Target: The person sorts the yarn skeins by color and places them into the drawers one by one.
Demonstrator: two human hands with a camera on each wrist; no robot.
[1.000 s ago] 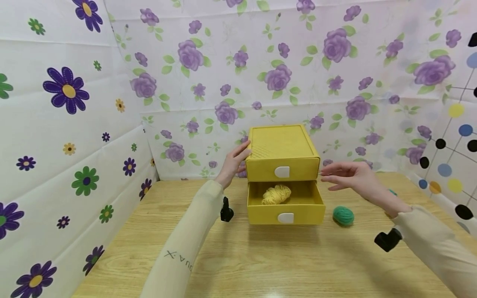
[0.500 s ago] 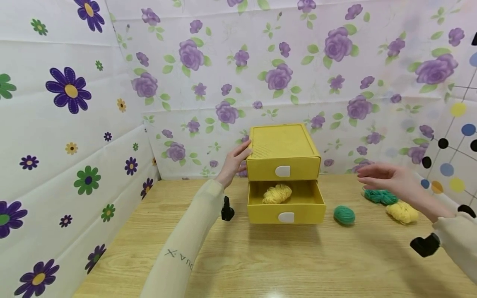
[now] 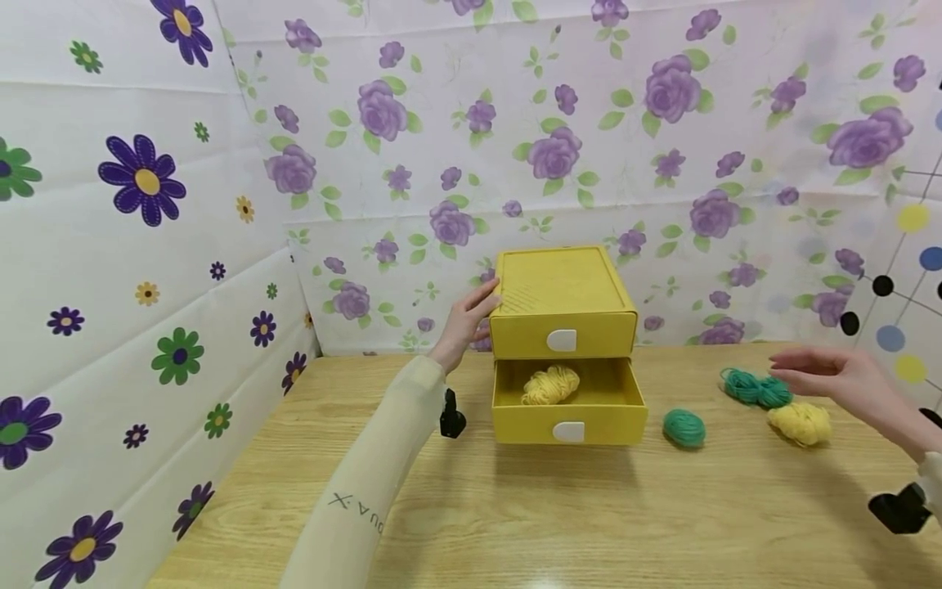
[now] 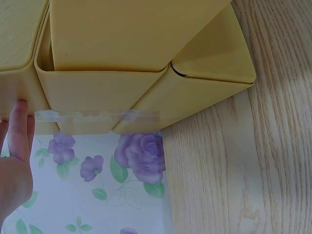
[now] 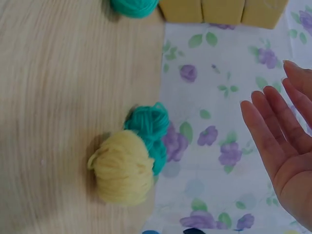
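A yellow two-drawer box (image 3: 562, 282) stands on the table, its lower drawer (image 3: 570, 425) pulled out. In that drawer lies a ball of yellow yarn (image 3: 550, 385). My left hand (image 3: 465, 323) touches the box's left side near the top edge, fingers extended; the left wrist view has its fingertips (image 4: 20, 109) against the side wall. At the right, my right hand (image 3: 846, 380) hovers with nothing in it, fingers loosely extended. Close to it on the table are a twisted green yarn skein (image 3: 756, 388) and a yellow yarn ball (image 3: 800, 424).
A green yarn ball (image 3: 684, 428) lies just right of the open drawer. Floral sheets (image 3: 412, 164) hang behind and to the left, with a dotted sheet at the right. Wooden tabletop (image 3: 471, 515) extends in front of the box.
My right hand has moved away from the box to the right, uncovering the green skein and yellow yarn ball. My left hand has stayed on the box.
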